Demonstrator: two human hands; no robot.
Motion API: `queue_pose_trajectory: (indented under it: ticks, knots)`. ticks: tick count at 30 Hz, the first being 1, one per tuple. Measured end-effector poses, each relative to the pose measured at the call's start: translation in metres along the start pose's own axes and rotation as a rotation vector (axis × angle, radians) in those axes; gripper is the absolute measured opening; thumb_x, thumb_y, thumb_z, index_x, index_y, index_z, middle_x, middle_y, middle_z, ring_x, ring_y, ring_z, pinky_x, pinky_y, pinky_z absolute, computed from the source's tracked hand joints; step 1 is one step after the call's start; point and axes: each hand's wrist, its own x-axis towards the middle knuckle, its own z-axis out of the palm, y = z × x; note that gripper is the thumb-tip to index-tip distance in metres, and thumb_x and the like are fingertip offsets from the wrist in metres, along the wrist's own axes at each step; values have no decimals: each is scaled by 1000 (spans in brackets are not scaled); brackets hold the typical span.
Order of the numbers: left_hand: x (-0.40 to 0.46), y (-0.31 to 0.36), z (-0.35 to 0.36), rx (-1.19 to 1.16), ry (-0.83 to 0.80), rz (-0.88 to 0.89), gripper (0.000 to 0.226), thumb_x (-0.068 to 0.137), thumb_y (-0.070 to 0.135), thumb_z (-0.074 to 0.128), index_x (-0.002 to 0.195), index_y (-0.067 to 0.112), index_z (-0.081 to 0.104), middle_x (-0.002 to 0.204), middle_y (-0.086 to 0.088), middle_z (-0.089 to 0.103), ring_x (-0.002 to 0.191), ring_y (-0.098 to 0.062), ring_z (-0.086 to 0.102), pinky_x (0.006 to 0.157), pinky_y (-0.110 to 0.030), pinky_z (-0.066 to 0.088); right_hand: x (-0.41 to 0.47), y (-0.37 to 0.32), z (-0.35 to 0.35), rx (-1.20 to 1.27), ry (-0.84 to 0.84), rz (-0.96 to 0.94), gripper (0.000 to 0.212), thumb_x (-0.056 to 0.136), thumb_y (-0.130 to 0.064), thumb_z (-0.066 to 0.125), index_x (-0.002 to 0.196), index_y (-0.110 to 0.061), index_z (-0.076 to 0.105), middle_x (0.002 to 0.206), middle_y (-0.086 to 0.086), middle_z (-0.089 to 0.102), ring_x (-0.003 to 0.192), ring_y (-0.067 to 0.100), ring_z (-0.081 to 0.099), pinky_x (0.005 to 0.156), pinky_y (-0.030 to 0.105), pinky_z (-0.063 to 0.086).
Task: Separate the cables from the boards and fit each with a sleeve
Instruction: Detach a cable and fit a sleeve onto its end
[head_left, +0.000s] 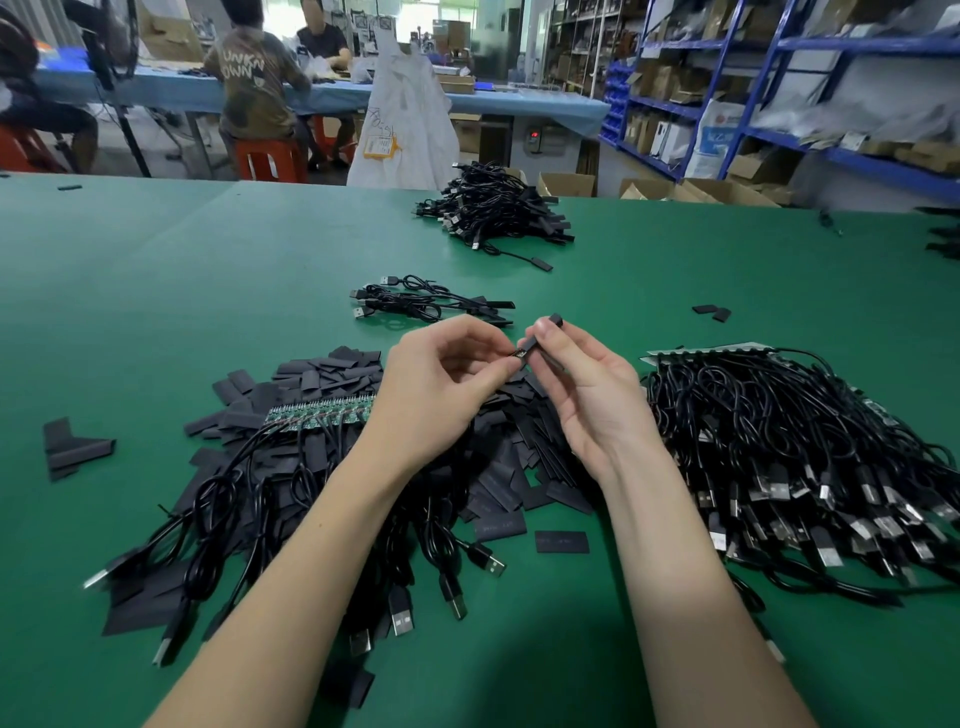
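From the head view, the job looks well begun but far from done. A large heap of finished black sleeved cables (496, 210) lies at the far side of the green table mat (208, 270), and a small bundle of sleeved black USB cables (426, 301) sits nearer, just beyond the hands. Left to do: a green strip of circuit boards with black cables attached (317, 415) lies on the loose pile of flat black sleeves (332, 371), and a dense stack of black cables on boards (800, 441) waits at the right.

The left hand (441, 384) pinches a small board end (518, 354), probably a cable's, though it is tiny. The right hand (582, 379) pinches a black tubular sleeve (543, 332), thumb on top, meeting it above the sleeve pile.
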Motion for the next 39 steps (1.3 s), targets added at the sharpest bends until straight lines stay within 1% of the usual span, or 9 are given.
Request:
queue_pose_trajectory:
  ticks: [10,13,15,19,22,25,30,35,39]
  knots:
    - [-1,2,0,10,37,-14,7,85,8,80,89,10,75,78,3,72,72,-10,65,74,-26,56,0,0,-2,-4,-49,25,5,85,-3,74,86,-7,76,91,9,76,87,12,74,75,18,57]
    - [-1,2,0,23,47,-13,6,85,9,79,89,10,75,76,6,72,70,-8,64,72,-22,54,-1,-3,-4,-44,-85,40,9,75,-5,78,83,-9,79,98,11,76,92,14,74,78,20,58]
    - [-2,3,1,35,44,-13,6,85,10,79,89,11,75,78,4,73,71,-8,65,72,-20,54,-1,-4,-5,-45,-82,35,10,71,-6,79,79,-10,81,97,10,76,91,14,74,77,20,58]
    - [-1,3,1,40,49,-7,6,85,10,80,88,11,75,79,0,74,74,-17,68,73,-24,56,0,-5,-7,10,-45,45,5,84,-1,73,87,-5,76,94,12,76,87,13,74,73,18,58]
    - [-1,4,2,63,58,-1,6,84,10,80,87,11,75,79,0,74,76,-21,69,72,-22,56,0,-3,-7,-4,-33,51,5,86,-1,72,90,-4,75,93,11,77,85,13,74,73,18,58]
    - [-1,3,3,81,58,11,6,84,10,80,87,11,76,79,1,75,75,-19,70,72,-22,56,0,-3,-8,-8,-35,52,10,81,-4,75,91,-4,75,92,11,77,84,13,75,73,19,59]
    - [-1,4,2,84,65,19,5,84,9,80,87,10,77,79,4,75,71,-5,68,70,-15,51,1,-2,-8,-40,-77,35,20,72,-10,78,91,-5,75,93,10,77,87,13,74,76,20,59]
    - [-2,4,1,72,81,14,8,84,9,80,87,13,74,76,7,73,69,-3,66,70,-16,51,1,1,-6,-96,-104,30,27,69,-12,81,95,-5,75,97,9,77,91,13,75,77,19,58]
    - [-3,3,2,14,81,-32,19,84,10,80,92,14,63,77,2,73,66,-5,66,68,-15,52,0,-1,-5,-143,-93,13,29,74,-10,81,102,-7,74,96,10,78,90,15,76,75,19,58]
